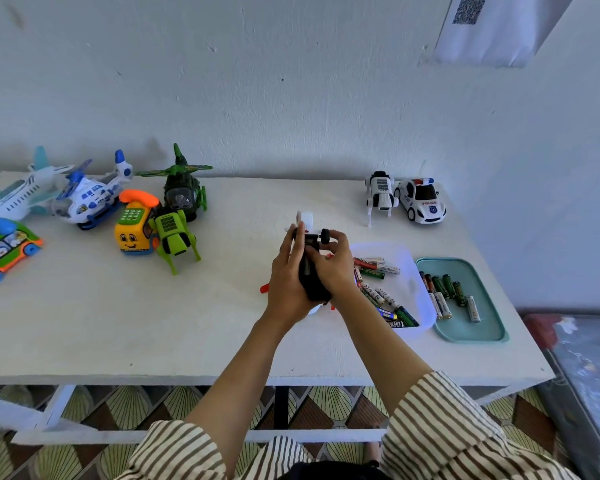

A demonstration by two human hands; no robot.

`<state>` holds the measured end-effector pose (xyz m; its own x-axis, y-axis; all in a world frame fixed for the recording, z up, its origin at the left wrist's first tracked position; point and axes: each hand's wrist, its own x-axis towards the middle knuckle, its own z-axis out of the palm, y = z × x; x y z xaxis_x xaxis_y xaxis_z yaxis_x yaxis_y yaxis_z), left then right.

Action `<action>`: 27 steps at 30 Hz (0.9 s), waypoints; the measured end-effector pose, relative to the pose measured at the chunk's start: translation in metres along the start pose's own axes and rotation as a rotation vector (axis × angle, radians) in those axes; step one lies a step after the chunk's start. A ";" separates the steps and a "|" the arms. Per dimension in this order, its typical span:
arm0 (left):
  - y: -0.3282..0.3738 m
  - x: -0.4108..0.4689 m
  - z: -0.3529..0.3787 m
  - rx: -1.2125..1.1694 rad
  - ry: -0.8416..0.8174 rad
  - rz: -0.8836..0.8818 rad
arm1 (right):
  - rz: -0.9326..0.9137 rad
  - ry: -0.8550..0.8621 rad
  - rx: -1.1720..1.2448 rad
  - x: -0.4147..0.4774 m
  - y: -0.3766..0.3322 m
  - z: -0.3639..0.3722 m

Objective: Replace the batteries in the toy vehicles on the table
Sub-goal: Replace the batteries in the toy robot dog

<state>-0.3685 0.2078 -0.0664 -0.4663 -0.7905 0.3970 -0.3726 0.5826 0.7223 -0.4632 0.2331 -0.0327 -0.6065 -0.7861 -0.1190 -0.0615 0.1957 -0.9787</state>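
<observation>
- Black on its upturned underside, with white and red parts, the toy vehicle [311, 275] was held just above the middle of the table [222, 323], so the battery step on this one seemed to be in hand.
- The left hand [284, 285] gripped its body with curled fingers. The right hand [336, 268] pressed its curled thumb and fingers on the underside; whether they pinched a battery or a cover could not be told.
- The next move likely called for a steady left hold while the right reached for the white tray [421, 289] just beside it.
- Counted: one toy held; six at the left, being a plane [18, 192], two helicopters, two phone buses and a green robot dog [175, 237]; two at the right, a white robot dog [380, 194] and a police car [421, 200].
- Two trays: the teal tray [485, 327] held about eight batteries, while the white one's pile was too tangled to count.
</observation>
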 end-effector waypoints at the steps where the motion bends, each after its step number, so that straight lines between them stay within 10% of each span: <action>1: 0.000 0.001 0.001 0.001 0.000 -0.011 | -0.012 -0.003 -0.034 0.002 -0.001 -0.001; 13: 0.000 -0.003 -0.003 -0.034 0.001 -0.002 | -0.127 -0.152 -0.180 -0.004 0.002 -0.022; 17: -0.002 -0.004 -0.006 -0.038 0.003 0.018 | -0.135 0.091 -0.053 -0.013 0.010 -0.056; 21: -0.004 -0.004 -0.006 -0.057 0.014 0.013 | -0.120 0.278 -0.355 -0.008 0.018 -0.099; 27: -0.003 -0.003 -0.005 -0.050 -0.008 0.010 | 0.048 0.048 -0.820 -0.010 0.020 -0.117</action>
<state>-0.3617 0.2072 -0.0668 -0.4766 -0.7829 0.3999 -0.3274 0.5803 0.7457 -0.5508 0.3132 -0.0318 -0.6554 -0.7437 -0.1318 -0.5832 0.6093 -0.5372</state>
